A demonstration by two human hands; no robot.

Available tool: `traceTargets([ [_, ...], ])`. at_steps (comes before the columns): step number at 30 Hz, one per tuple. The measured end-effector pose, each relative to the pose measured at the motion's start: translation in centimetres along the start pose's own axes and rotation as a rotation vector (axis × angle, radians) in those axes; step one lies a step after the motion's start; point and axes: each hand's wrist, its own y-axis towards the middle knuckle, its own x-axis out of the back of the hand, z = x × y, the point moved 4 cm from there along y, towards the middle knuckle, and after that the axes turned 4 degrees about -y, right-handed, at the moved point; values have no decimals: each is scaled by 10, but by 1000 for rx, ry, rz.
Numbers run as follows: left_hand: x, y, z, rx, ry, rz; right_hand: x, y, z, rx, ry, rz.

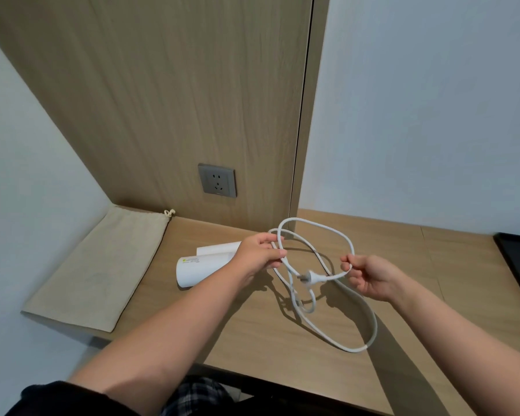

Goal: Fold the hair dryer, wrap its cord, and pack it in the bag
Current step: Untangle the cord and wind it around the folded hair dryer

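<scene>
Right now the light wooden table (pixel 252 325) fills the near part of the room, running back to a tall wood-grain wall panel (pixel 177 100) that carries a grey square power socket (pixel 217 180). On the far left of the table lies the flat beige cloth drawstring bag (pixel 102 271), its knotted string at the far corner. Just right of the bag rests the white cylindrical hair dryer (pixel 201 265) on its side, partly hidden behind the left hand (pixel 258 250). That left hand is closed around gathered strands of the long white power cord (pixel 370 319), which loops over the table between both hands and trails toward the near right. The right hand (pixel 370 277) pinches one loop of the same cord between fingertips, held above the table. The cord's white plug (pixel 311 278) hangs between the two hands, prongs pointing left.
</scene>
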Motion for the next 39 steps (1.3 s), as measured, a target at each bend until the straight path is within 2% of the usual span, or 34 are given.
traceTargets([
  [3, 5, 0, -4, 22, 131, -10, -4, 1, 2, 66, -60, -50],
  [6, 11, 0, -8, 27, 306, -58, -4, 5, 9, 128, 55, -83],
  [9, 15, -4, -13, 20, 270, -95, -1, 10, 14, 135, 136, -99],
  [12, 12, -11, -22, 21, 180, -4, -4, 10, 14, 143, 71, -102],
  [15, 10, -12, -30, -44, 209, 50, -19, 4, 11, 150, -42, -41],
  [20, -4, -12, -43, -123, 284, 118, -60, -12, -2, 96, -177, 196],
  [23, -9, -11, -49, -137, 297, 114, -80, -19, -10, 145, -479, 321],
  [26, -5, -11, -49, -130, 312, 103, -87, -23, -10, 282, -896, 189],
  [28, -1, -13, -46, -119, 292, 114, -88, -23, -6, 328, -993, 103],
  [31, 6, -16, -41, -149, 233, 51, -87, -21, -1, 334, -969, 113],
  [33, 13, -18, -35, -181, 206, -47, -86, -20, 3, 316, -878, 169],
  [34, 15, -19, -29, -174, 225, -42, -85, -20, 5, 295, -813, 209],
  [36, 9, -21, -14, -129, 402, 119, -86, -18, 8, 240, -664, 290],
  [39, -6, -25, 9, -50, 640, 409, -85, -14, 13, 171, -512, 317],
])
